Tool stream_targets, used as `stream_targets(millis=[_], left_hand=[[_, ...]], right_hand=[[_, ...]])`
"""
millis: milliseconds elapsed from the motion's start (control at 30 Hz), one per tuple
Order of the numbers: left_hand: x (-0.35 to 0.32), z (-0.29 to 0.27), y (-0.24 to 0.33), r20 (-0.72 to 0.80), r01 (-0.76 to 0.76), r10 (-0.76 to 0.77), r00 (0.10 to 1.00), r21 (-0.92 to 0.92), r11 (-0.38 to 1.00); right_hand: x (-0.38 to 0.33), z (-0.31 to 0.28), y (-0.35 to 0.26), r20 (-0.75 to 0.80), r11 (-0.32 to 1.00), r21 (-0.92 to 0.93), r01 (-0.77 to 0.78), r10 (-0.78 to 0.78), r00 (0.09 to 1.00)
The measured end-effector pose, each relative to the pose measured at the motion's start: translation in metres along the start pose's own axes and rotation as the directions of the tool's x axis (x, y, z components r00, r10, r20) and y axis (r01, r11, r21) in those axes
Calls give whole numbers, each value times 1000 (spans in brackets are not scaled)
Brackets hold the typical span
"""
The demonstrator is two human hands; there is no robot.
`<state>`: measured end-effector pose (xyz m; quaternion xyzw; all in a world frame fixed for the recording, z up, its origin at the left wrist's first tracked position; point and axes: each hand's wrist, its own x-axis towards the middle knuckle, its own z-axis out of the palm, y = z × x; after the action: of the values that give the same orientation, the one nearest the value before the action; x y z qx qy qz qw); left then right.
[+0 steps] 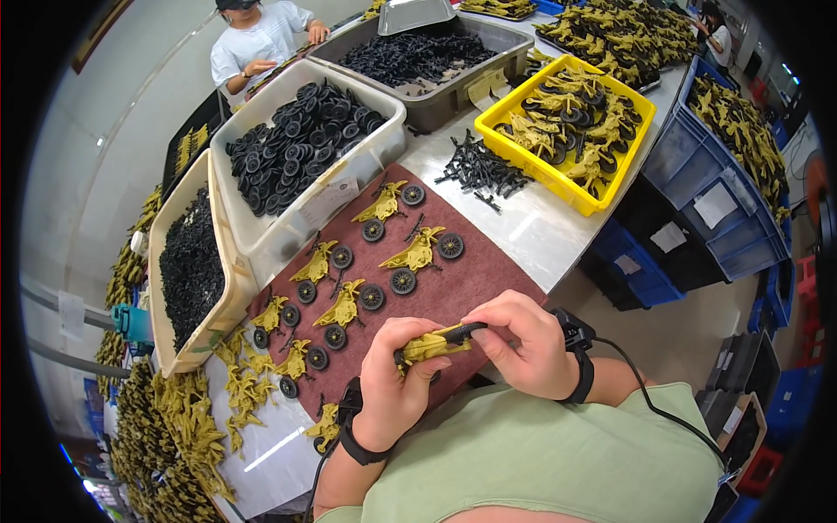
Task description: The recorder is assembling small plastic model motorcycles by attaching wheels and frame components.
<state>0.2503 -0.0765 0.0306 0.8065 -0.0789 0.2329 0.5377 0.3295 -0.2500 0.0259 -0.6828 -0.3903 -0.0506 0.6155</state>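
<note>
In front of me, over the near edge of a reddish-brown mat (488,261), my left hand (390,379) is closed round a yellow toy motorcycle body (427,347). My right hand (530,344) pinches a black toy wheel (464,332) at the right end of that body. Fingers partly hide where wheel and body meet. Across the mat lie several loose sets, each with a yellow motorcycle body (342,305), spoked black wheels (403,281) and thin black parts (415,228).
Beyond the mat stand a white bin of black wheels (248,218), a grey bin of small black parts (514,54) and a yellow tray of motorcycles (595,206). A beige bin (234,301) and yellow bodies (248,383) lie left. Another person (266,44) works at the far left.
</note>
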Motion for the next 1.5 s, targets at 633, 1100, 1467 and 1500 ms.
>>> stream_targets(millis=[633,1100,1467,1500], left_hand=[[-9,11,-2,-173,125,-126,977,-14,992],[-5,8,-1,-42,148,-155,987,-132,980],[0,6,-8,-109,97,-97,989,-11,995],[-3,4,-10,-54,137,-138,989,-33,990]], right_hand=[[5,7,14,66,983,42,180,-183,981],[11,10,15,60,995,96,9,-15,998],[5,21,20,6,998,59,38,-39,999],[4,22,21,5,998,57,32,-32,999]])
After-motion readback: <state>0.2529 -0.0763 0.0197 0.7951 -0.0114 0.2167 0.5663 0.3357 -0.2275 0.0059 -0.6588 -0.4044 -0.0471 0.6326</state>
